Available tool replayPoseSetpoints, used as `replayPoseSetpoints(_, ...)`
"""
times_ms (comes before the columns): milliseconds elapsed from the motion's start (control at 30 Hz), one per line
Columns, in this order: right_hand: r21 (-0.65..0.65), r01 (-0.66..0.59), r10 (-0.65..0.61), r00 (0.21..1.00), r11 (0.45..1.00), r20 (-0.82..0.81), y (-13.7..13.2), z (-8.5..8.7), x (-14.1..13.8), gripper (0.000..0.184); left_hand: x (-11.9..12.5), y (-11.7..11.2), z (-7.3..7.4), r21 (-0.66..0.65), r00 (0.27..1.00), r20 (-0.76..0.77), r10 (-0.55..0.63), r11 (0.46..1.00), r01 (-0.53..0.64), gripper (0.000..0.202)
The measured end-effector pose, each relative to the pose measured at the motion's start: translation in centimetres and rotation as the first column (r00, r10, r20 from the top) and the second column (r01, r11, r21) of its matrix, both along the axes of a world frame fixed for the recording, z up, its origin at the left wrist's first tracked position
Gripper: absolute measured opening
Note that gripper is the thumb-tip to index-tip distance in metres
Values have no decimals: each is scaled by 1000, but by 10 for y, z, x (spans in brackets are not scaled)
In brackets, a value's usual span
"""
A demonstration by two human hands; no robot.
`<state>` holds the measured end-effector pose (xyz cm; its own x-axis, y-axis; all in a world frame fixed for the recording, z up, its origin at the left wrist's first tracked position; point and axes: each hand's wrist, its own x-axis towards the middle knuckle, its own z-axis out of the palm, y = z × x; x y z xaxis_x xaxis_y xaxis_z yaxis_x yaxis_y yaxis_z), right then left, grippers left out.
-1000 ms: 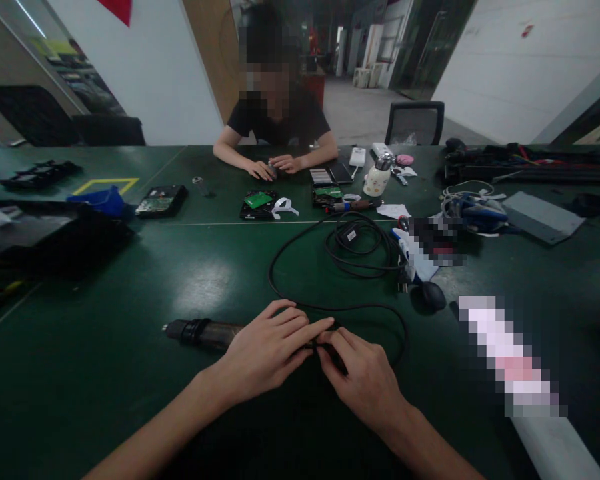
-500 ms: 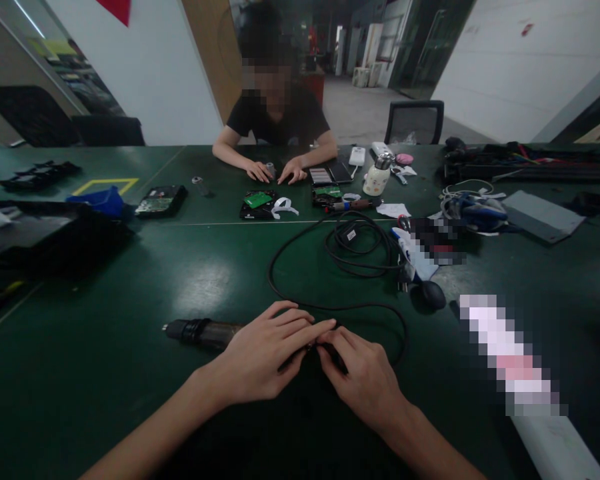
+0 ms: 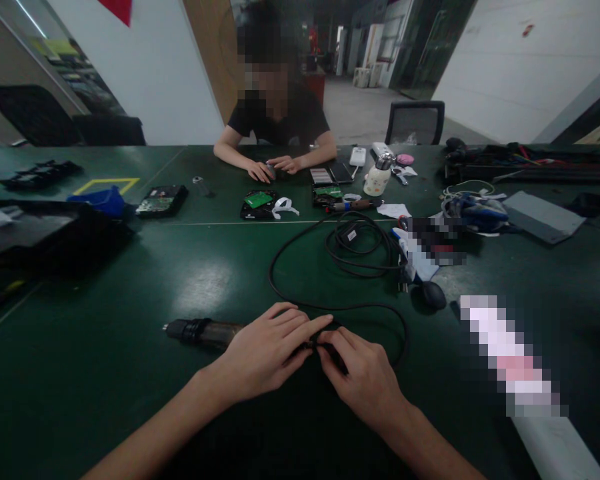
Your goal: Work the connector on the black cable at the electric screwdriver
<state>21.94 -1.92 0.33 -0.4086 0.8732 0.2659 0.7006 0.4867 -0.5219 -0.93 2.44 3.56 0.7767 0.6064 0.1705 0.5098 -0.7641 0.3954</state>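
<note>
My left hand (image 3: 267, 350) lies over the rear part of a dark cylindrical tool (image 3: 200, 331) that rests on the green table (image 3: 105, 373); its fingers are curled around the tool's body. My right hand (image 3: 363, 380) meets it fingertip to fingertip, pinching the black cable (image 3: 300, 303) where it enters the tool. The cable loops away across the table to a coil (image 3: 360, 247) farther back. The tool's metal tip points left and sticks out past my left hand.
A person sits across the table with both hands (image 3: 275, 167) on a small object. Circuit boards (image 3: 258, 200), a white bottle (image 3: 379, 177), a black bag (image 3: 45, 237), a blue bin (image 3: 103, 200), tools and cables (image 3: 473, 210) lie around. An office chair (image 3: 414, 122) stands behind.
My hands stay almost still on the tool and cable, with small finger shifts. The person opposite spread both hands apart, then brought them back together on the small object.
</note>
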Motion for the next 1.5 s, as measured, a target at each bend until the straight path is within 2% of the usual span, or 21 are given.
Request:
replayPoseSetpoints(167,-4,-5,5,1000,1000,-10,0,-1,1,14,1,0,0,-6,1000,21,-21,1000,21,67)
replayPoseSetpoints(300,2,-9,9,1000,1000,-9,0,-1,1,13,1,-1,-4,30,999,-25,22,999,-21,65)
replayPoseSetpoints(533,-17,-3,3,1000,1000,-14,0,0,0,12,0,-1,1,-6,1000,-18,-18,1000,18,70)
replayPoseSetpoints(667,-25,0,0,1000,1000,0,0,1,1,12,0,-1,0,5,1000,-19,13,1000,-12,67)
replayPoseSetpoints(800,-33,-4,4,1000,999,-13,0,0,1,13,0,-1,0,-21,1000,-3,-14,1000,14,71)
replayPoseSetpoints(967,-45,-4,4,1000,999,-16,-1,-3,1,11,0,-2,-3,34,999,-44,19,999,-18,67)
replayPoseSetpoints(1133,-28,1,-1,1000,1000,-8,-1,-3,1,11,-1,-2,-2,18,1000,-10,-25,1000,25,66)
replayPoseSetpoints(1267,-25,-2,2,1000,1000,-11,0,-2,1,12,0,-3,-2,38,999,-41,20,999,-18,66)
replayPoseSetpoints(1400,-44,-2,1,1000,999,-16,0,-3,1,12,0,-4,-1,2,999,-48,-4,1000,5,71)
replayPoseSetpoints(1500,-53,1,-2,1000,999,-10,-1,-3,1,11,0,-4,0,20,998,-57,10,1000,-9,67)
